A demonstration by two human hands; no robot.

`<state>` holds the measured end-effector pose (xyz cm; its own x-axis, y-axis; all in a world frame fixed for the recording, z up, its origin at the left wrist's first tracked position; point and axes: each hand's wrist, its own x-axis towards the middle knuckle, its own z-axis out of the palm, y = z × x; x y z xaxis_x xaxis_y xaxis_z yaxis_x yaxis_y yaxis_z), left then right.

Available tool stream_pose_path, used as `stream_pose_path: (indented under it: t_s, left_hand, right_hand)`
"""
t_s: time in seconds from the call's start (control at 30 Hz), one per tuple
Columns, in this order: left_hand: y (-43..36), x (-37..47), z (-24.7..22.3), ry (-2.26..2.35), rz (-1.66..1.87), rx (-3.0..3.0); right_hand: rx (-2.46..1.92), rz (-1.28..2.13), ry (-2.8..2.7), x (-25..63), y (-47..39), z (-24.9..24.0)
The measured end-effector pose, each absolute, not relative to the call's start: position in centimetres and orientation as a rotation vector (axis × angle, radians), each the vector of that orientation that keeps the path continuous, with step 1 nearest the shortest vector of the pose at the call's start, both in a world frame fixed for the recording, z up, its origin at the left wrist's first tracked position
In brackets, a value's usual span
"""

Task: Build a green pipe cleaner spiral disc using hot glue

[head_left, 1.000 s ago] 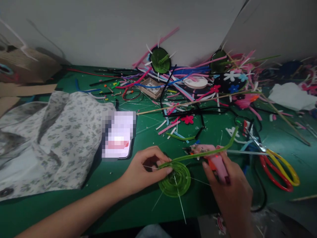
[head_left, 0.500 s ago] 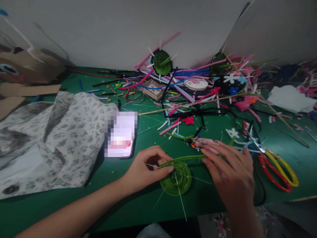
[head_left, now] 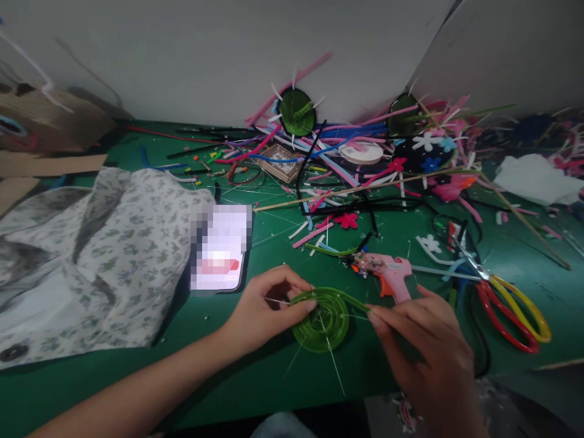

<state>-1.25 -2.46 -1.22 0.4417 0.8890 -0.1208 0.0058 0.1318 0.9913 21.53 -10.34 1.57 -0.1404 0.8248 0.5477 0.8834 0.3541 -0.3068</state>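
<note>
Left hand (head_left: 269, 304) and right hand (head_left: 426, 340) pinching a green coil (head_left: 336, 331), nearer the wearer than the pink glue gun (head_left: 398, 272) and to its left.

The left hand nips the coil's rim between thumb and fingertips, its palm loosely curled; the right hand – just on the wearer's side of the glue gun – pinches the green strip (head_left: 353, 298) running off the coil, thumb against bent fingers. Left of the glue gun lies a phone (head_left: 223, 243); right of it, scissors (head_left: 511, 304) – both on the green table (head_left: 246, 389).
</note>
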Motion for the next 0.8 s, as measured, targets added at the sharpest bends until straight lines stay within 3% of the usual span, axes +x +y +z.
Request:
stream_pose_path:
  t_s: [0.8]
  left_hand:
    - [-2.9, -0.7, -0.9, 1.019, 0.856, 1.208]
  right_hand:
    - [-1.623, 0.14, -1.67, 16.1, -12.0, 1.6]
